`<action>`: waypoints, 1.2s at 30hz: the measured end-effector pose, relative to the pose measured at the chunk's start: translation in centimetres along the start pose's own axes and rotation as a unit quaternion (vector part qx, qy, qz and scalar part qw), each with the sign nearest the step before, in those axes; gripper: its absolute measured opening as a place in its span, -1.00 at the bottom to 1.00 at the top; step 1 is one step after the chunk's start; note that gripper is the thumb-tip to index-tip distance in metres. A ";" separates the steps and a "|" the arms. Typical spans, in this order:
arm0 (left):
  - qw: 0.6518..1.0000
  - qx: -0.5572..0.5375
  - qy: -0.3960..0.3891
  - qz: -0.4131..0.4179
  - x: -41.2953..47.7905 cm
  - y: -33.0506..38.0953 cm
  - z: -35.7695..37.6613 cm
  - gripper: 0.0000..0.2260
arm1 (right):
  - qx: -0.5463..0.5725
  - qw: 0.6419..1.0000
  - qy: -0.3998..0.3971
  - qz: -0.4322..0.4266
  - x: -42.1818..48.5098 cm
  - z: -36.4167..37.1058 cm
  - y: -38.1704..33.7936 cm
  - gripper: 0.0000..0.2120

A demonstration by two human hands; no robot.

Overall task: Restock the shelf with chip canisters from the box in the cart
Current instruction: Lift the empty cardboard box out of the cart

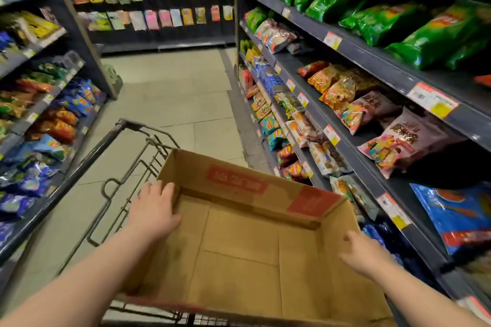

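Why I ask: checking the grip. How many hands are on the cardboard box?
2. The left hand lies over the left wall of the cardboard box; the right hand grips the right wall's rim. No others visible.

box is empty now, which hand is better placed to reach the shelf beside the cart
Right, probably. The right hand holds the right wall of the cardboard box, next to the right-hand shelf. The left hand rests on the far left wall, across the box from it.
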State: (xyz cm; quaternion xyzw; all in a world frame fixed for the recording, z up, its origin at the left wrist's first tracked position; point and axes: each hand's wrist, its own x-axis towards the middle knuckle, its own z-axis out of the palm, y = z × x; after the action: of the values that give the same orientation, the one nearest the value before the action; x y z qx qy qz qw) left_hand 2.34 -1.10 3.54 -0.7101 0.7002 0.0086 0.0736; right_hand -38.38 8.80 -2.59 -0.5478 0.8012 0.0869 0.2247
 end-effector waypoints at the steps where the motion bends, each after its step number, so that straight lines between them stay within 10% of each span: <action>1: 1.000 -0.008 -0.001 -0.024 0.6 -0.2 0.3 -0.22 | 0.000 1.000 -0.008 0.002 0.8 0.1 0.4 -0.49; 13: 0.963 -0.172 -0.044 -0.205 3.8 -1.6 2.3 -0.12 | 0.056 0.992 -0.069 0.086 7.7 3.3 5.2 -0.36; 36: 0.954 -0.163 -0.022 -0.249 3.1 0.1 0.9 -0.44 | 0.294 0.929 -0.066 0.214 9.7 6.3 4.9 -0.30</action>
State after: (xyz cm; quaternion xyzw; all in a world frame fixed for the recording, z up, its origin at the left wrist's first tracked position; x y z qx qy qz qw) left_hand 2.40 -4.08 2.31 -0.8639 0.4885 0.1196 -0.0277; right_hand -44.09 5.01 -13.07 -0.2656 0.8724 -0.0708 0.4042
